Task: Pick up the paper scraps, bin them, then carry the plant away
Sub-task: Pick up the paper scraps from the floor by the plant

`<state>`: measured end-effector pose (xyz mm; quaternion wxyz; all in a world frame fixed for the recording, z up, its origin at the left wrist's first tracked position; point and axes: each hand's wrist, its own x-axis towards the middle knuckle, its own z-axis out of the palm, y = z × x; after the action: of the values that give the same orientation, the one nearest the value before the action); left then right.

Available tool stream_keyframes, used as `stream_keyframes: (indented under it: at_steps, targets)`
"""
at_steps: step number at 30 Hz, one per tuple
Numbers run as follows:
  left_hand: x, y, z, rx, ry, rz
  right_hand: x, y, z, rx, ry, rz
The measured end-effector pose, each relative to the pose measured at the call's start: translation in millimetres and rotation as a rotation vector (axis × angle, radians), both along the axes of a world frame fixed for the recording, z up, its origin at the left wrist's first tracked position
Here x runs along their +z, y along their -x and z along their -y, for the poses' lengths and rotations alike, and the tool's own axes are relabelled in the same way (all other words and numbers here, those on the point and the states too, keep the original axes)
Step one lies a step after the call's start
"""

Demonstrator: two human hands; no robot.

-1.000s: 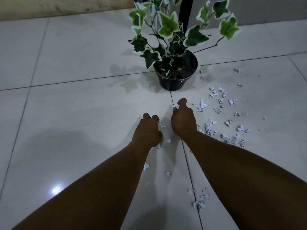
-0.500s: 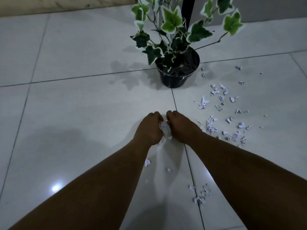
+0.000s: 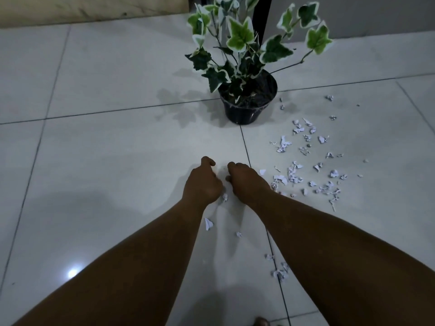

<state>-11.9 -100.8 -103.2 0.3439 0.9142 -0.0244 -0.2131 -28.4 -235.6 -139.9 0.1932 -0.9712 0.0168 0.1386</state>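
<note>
White paper scraps (image 3: 306, 161) lie scattered over the pale floor tiles, mostly to the right of my hands. A few more scraps (image 3: 208, 224) lie between my forearms. The plant (image 3: 247, 43), an ivy with green and white leaves, stands upright in a black pot (image 3: 244, 114) just beyond my hands. My left hand (image 3: 202, 182) is curled into a fist low over the floor, and a white scrap shows at its lower edge. My right hand (image 3: 247, 182) is beside it with its fingers curled down toward the tile, so what it holds is hidden.
A dark vertical post (image 3: 266, 17) rises behind the plant against the wall (image 3: 94, 8). Another small heap of scraps (image 3: 280, 274) lies near my right forearm. A toe (image 3: 261, 322) shows at the bottom edge. No bin is in view.
My right hand drew back from near the pot to meet my left hand, with white paper between them. The two hands have now parted slightly.
</note>
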Motion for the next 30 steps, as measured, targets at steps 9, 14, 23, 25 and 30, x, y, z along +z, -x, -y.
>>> stream_keyframes:
  at_steps: [9, 14, 23, 25, 30]
  targets:
    - [-12, 19, 0, -0.106, -0.148, -0.062, 13, 11, 29, -0.845, -1.017, -0.278]
    - [-14, 26, 12, -0.161, -0.127, -0.030, 22, 23, 30, -1.029, -1.431, -0.357]
    - [-17, 34, 45, -0.345, -0.166, 0.108, 15, 32, 34, -1.143, -1.128, -0.200]
    - [-21, 37, 46, -0.365, -0.232, 0.156, 14, 35, 34, -1.147, -1.095, -0.182]
    - [-20, 39, 48, -0.258, -0.294, 0.155, 12, 42, 28, -1.138, -0.990, -0.220]
